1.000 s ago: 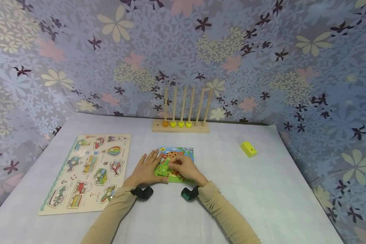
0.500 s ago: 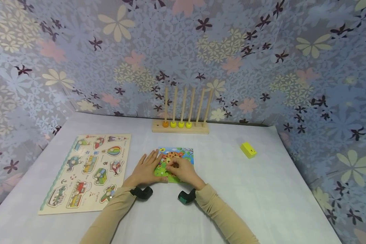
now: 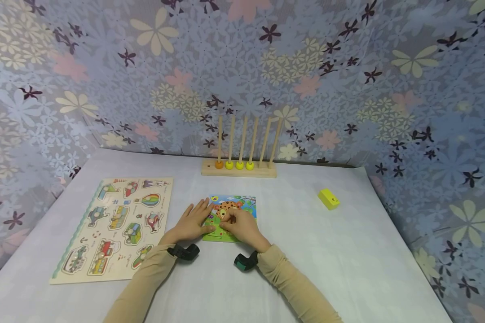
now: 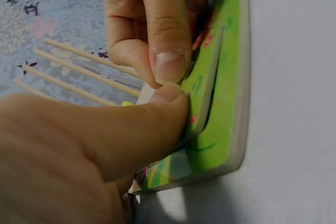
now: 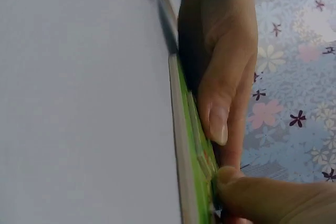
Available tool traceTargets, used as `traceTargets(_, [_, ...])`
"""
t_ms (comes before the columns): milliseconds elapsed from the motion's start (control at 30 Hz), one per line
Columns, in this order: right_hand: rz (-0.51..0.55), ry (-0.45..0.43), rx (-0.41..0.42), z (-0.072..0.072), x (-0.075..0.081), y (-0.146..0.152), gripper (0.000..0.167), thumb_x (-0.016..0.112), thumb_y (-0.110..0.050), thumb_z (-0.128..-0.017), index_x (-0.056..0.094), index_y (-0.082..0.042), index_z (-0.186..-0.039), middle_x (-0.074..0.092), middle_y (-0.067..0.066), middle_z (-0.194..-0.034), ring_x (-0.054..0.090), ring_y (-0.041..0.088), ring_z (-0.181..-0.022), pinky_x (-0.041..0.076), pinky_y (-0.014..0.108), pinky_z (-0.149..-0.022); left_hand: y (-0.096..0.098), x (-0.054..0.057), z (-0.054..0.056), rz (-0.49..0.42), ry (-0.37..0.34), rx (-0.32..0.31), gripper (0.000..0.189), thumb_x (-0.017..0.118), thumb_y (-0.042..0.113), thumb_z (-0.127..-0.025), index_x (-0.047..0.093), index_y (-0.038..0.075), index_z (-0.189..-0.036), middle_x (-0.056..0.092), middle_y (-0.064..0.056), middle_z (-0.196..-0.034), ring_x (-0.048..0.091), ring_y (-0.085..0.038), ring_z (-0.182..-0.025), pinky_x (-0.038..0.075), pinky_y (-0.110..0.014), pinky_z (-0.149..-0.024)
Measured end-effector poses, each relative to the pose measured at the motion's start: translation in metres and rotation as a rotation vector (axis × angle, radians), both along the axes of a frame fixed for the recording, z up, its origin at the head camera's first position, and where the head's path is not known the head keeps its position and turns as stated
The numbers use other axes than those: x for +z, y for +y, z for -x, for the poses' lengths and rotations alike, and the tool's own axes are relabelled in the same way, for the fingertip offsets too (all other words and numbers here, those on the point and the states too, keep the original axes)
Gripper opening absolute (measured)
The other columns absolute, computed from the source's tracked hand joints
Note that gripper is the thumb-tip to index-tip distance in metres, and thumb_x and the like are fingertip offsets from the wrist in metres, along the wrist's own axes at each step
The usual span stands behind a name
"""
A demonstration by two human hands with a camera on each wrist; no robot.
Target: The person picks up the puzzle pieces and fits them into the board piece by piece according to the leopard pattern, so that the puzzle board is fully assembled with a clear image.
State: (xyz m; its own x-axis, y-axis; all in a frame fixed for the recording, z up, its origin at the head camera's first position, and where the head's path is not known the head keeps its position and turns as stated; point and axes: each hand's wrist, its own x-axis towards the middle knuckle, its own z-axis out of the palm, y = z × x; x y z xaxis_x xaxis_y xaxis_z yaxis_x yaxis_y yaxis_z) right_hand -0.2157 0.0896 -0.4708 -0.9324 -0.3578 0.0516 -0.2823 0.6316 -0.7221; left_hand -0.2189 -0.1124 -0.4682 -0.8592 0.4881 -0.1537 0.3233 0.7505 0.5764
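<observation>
A small square picture puzzle lies on the table, showing a spotted orange animal on green grass and blue sky. My left hand rests at its left side with fingers spread, and the thumb presses on the green puzzle piece. That piece sits slightly tilted above the thick board in the left wrist view. Over the lower middle of the puzzle, my right hand has its thumb and curled forefinger together, pinching at the piece. Its fingertips meet beside my left thumb and hide the exact contact.
A wooden peg board with vehicle pictures lies to the left. At the back stands a wooden bead rack with upright rods and several beads. A yellow block sits at the right. Flowered cloth hangs behind the table.
My right hand has shifted a little left and down over the puzzle. My left hand has slid slightly left, its thumb moving inward from the puzzle's lower edge.
</observation>
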Motion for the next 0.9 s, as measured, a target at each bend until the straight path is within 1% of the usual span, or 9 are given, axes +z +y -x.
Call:
traceTargets(100, [-0.01,0.032,-0.004,0.0004,-0.0012,0.0003,0.01,0.074,-0.019,-0.085,0.068,-0.013,-0.079,0.065,-0.001,-0.068,0.047,0.002,-0.054,0.038,0.017,-0.049,0.0016,-0.0005,-0.0003,0.021,0.015,-0.003,0.076,0.055,0.034,-0.096,0.02,-0.001,-0.153,0.011,-0.022,-0.161,0.006,-0.039,-0.151,-0.001,-0.057,-0.122])
traceTargets(367, [0.004,0.027,-0.04,0.0029,-0.0022,-0.0004,0.01,0.076,-0.018,-0.083,0.069,-0.014,-0.079,0.064,-0.003,-0.067,0.048,0.002,-0.053,0.037,0.017,-0.049,0.0026,0.0,0.0002,0.019,0.01,-0.001,0.08,0.059,0.034,-0.093,0.019,0.0,-0.153,0.01,-0.022,-0.162,0.005,-0.038,-0.151,-0.002,-0.056,-0.122])
traceTargets(700, [0.013,0.043,-0.035,0.0017,-0.0039,-0.0014,0.01,0.077,-0.019,-0.083,0.069,-0.012,-0.081,0.065,-0.001,-0.066,0.047,0.002,-0.05,0.038,0.017,-0.046,0.0016,-0.0008,0.0,0.017,0.006,0.011,0.081,0.061,0.034,-0.092,0.021,0.0,-0.153,0.013,-0.022,-0.161,0.007,-0.039,-0.151,0.0,-0.057,-0.122])
traceTargets(767, [0.03,0.024,-0.026,0.0017,-0.0041,-0.0002,0.011,0.076,-0.02,-0.084,0.069,-0.012,-0.083,0.066,0.0,-0.068,0.048,0.001,-0.051,0.038,0.017,-0.047,0.0012,-0.0003,-0.0007,0.014,0.006,0.01,0.081,0.061,0.034,-0.092,0.021,0.0,-0.153,0.013,-0.022,-0.161,0.007,-0.038,-0.151,0.001,-0.057,-0.122])
traceTargets(900, [0.141,-0.061,-0.013,0.0015,0.0004,0.0082,0.016,0.071,-0.022,-0.089,0.069,-0.008,-0.097,0.067,0.004,-0.079,0.052,0.005,-0.061,0.043,0.018,-0.052,-0.0016,0.0029,-0.0034,-0.003,-0.013,-0.008,0.084,0.063,0.035,-0.092,0.02,-0.003,-0.152,0.012,-0.024,-0.161,0.007,-0.041,-0.15,0.001,-0.059,-0.121])
